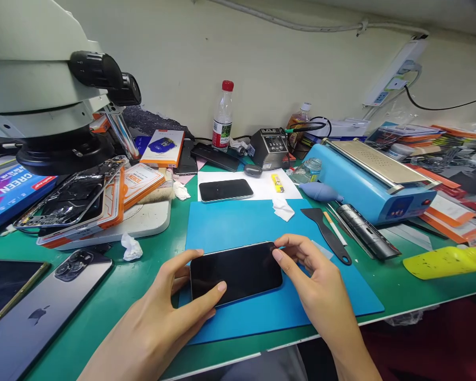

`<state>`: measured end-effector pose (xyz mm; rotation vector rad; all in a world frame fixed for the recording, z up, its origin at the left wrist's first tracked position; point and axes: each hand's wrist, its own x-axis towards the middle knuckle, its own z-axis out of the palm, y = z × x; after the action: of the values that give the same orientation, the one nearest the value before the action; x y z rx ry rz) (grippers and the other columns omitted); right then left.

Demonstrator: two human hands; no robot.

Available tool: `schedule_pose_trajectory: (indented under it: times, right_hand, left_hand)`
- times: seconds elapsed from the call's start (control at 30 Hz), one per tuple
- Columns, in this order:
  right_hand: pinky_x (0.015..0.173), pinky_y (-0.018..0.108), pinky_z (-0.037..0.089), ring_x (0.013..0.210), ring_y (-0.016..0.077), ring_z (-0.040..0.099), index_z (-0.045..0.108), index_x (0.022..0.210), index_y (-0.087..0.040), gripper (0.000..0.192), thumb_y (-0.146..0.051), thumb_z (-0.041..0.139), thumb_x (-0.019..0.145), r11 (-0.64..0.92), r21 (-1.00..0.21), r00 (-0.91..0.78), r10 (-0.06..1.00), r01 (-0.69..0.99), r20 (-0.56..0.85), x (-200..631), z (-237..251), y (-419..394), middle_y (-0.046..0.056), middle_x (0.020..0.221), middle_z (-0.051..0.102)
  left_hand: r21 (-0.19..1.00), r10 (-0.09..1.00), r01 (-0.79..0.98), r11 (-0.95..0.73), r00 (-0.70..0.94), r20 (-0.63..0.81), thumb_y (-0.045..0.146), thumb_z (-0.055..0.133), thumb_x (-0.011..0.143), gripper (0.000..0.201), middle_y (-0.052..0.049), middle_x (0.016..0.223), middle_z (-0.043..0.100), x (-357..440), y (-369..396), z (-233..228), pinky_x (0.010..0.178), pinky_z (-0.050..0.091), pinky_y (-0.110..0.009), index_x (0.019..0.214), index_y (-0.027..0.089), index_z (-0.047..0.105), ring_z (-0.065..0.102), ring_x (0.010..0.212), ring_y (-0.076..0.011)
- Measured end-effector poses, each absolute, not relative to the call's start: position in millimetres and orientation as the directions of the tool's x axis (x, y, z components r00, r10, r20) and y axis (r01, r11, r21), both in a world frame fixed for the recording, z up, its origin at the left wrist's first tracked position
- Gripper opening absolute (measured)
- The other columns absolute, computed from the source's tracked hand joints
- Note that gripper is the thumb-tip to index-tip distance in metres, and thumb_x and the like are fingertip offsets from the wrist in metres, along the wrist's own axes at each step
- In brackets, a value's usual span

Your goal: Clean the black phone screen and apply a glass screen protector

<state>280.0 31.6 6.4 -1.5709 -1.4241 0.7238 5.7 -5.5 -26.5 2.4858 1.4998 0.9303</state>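
Between my hands is a smartphone with a dark, blank screen facing up, tilted slightly over the blue mat. My left hand grips its left end, thumb across the front glass and the other fingers around the edge, partly hidden behind it. At the upper right corner, my right hand pinches the phone between thumb and fingertips. Beyond the mat, a second smartphone lies face up on white paper. A crumpled tissue rests at the mat's far edge.
A microscope overhangs the left side, above stacked boxes and an opened phone. At near left lies a large grey phone. To the right are a black spatula, a blue air blower, a blue machine and a yellow bottle.
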Motion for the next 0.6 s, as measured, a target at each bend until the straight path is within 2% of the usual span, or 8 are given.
schedule_pose_trajectory:
  times: [0.17,0.37,0.6]
  right_hand:
    - [0.077,0.029,0.057,0.091,0.0206,0.07,0.075,0.108,-0.026,0.033,-0.055,0.062,0.1,0.04,-0.9,0.176,0.976,0.435,0.128,279.3,9.2,29.6,0.004,0.101,0.076]
    - [0.073,0.029,0.057,0.082,0.0193,0.067,0.078,0.104,-0.025,0.031,-0.05,0.06,0.099,0.047,-0.913,0.173,0.977,0.404,0.126,279.3,12.3,33.7,0.005,0.097,0.076]
    - [0.069,0.029,0.058,0.076,0.0187,0.066,0.078,0.099,-0.025,0.03,-0.048,0.06,0.095,0.042,-0.926,0.171,0.979,0.375,0.114,280.5,13.4,37.6,0.005,0.087,0.073]
  left_hand:
    - [0.354,0.832,0.764,-0.54,0.419,0.363,0.031,0.048,0.114,0.048,0.001,0.166,0.033,-2.7,-3.3,-20.4,0.103,0.066,-0.04,0.15,0.061,0.056,0.072,0.128,-0.0228]
    - [0.296,0.808,0.771,-0.564,0.441,0.391,0.022,0.055,0.108,0.057,-0.007,0.158,0.042,-6.5,0.9,-24.6,0.079,0.066,-0.026,0.153,0.056,0.056,0.073,0.109,-0.0183]
    - [0.297,0.802,0.763,-0.574,0.45,0.392,0.023,0.053,0.11,0.052,-0.008,0.156,0.036,-6.2,1.7,-27.1,0.083,0.064,-0.03,0.15,0.055,0.06,0.067,0.112,-0.02]
